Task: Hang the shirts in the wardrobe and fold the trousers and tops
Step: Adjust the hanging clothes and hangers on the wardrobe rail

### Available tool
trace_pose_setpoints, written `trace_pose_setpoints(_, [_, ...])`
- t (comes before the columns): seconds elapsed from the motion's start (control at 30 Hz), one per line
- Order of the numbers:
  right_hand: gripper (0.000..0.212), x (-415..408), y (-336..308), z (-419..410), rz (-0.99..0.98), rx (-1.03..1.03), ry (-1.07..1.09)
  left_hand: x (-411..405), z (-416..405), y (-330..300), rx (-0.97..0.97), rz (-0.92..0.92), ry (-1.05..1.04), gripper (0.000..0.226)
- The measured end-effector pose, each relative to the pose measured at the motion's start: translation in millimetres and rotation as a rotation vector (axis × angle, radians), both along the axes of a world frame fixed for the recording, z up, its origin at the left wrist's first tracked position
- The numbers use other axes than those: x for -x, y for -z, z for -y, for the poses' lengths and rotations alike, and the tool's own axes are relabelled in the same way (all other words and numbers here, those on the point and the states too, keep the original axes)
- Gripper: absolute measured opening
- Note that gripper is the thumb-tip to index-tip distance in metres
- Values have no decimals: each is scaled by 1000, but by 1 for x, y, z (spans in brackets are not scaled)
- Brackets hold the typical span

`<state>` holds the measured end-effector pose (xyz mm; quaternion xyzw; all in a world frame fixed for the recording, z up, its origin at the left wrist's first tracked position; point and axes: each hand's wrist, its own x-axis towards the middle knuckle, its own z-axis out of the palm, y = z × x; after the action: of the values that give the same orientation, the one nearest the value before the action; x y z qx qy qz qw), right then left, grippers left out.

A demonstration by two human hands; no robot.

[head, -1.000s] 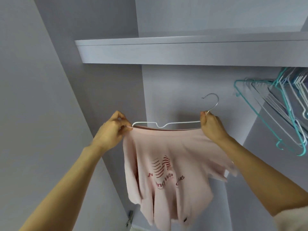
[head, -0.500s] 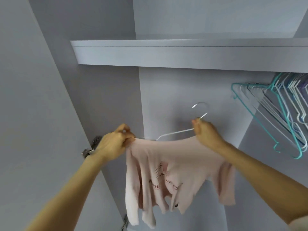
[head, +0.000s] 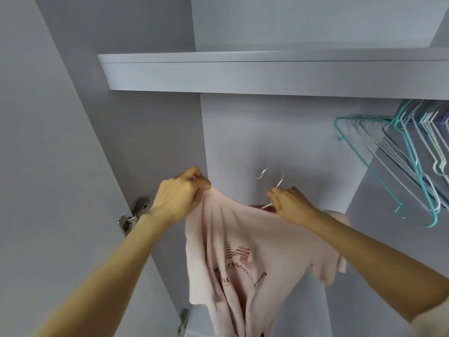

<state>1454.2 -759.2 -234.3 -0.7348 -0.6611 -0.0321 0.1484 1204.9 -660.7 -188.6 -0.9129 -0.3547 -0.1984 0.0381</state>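
The left hand (head: 179, 199) pinches the top edge of the pink shirt (head: 245, 254), its fingers bunched tight on the cloth at the shirt's upper left corner. The right hand (head: 290, 203) grips the white wire hanger (head: 273, 184) just below its hook, fingers curled round the neck of the wire, with the shirt's cloth gathered under the palm. The hook stands free above the right hand, in front of the wardrobe's back panel, and hangs on nothing.

The shirt droops from the 2 hands in loose folds, its red print facing the camera, low in the middle of the wardrobe opening and well below the shelf (head: 267, 74) that runs across the top. 1 second ago the hanger's bar showed as a level white line between the hands; now only a short piece of it shows by the right hand, and the cloth sags in a curve between them. Both hands sit lower in the opening than they did then.

A bunch of empty teal and white hangers (head: 413, 161) hangs under the shelf at the right edge, well apart from the shirt. 2 metal hinges show on the left side panel, 1 by the left wrist (head: 134, 215) and 1 near the bottom edge (head: 182, 321).
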Motion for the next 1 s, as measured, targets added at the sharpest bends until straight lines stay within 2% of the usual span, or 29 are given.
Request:
trace_pose_setpoints(0.07, [23, 12, -4, -6, -3, -21, -54, -17, 10, 0, 19, -13, 105, 24])
trace_pose_setpoints(0.1, [23, 14, -9, -9, -88, -93, -32, -22, 12, 1, 32, -25, 134, 24])
trace_pose_setpoints(0.17, [25, 4, -23, -14, -293, -256, 85, -20, 8, 1, 64, -19, 99, 24])
trace_pose_setpoints(0.23, [28, -7, -27, -11, -389, -369, 178, -11, 0, -1, 130, 70, 13, 22])
trace_pose_setpoints(0.3, [36, 1, -25, -6, -396, -246, 101, -11, -1, 0, 189, 149, 1, 21])
trace_pose_setpoints(0.37, [40, 22, -13, -4, -391, -70, -28, -24, 9, 3, 281, 197, 77, 21])
trace_pose_setpoints(0.43, [35, 30, -3, -3, -434, -84, -22, -35, 19, 8, 374, 290, 146, 18])
trace_pose_setpoints(0.5, [26, 21, -1, -3, -473, -201, 71, -33, 16, 11, 361, 362, 120, 17])
trace_pose_setpoints(0.57, [22, 3, -6, 1, -496, -305, 159, -20, 4, 16, 386, 309, -3, 30])
trace_pose_setpoints(0.63, [23, -8, -14, 5, -532, -387, 215, -7, -5, 25, 477, 132, -142, 48])
trace_pose_setpoints(0.67, [24, -10, -17, 6, -545, -399, 223, -5, -4, 30, 517, 69, -155, 48])
trace_pose_setpoints(0.73, [23, -9, -19, 6, -562, -393, 217, -12, 5, 40, 488, 21, -79, 39])
trace_pose_setpoints(0.87, [24, 1, -17, 6, -568, -355, 253, -32, 18, 49, 229, -17, -1, 29])
trace_pose_setpoints(1.0, [22, 14, -19, 10, -604, -321, 201, -47, 26, 54, 195, -14, 69, 25])
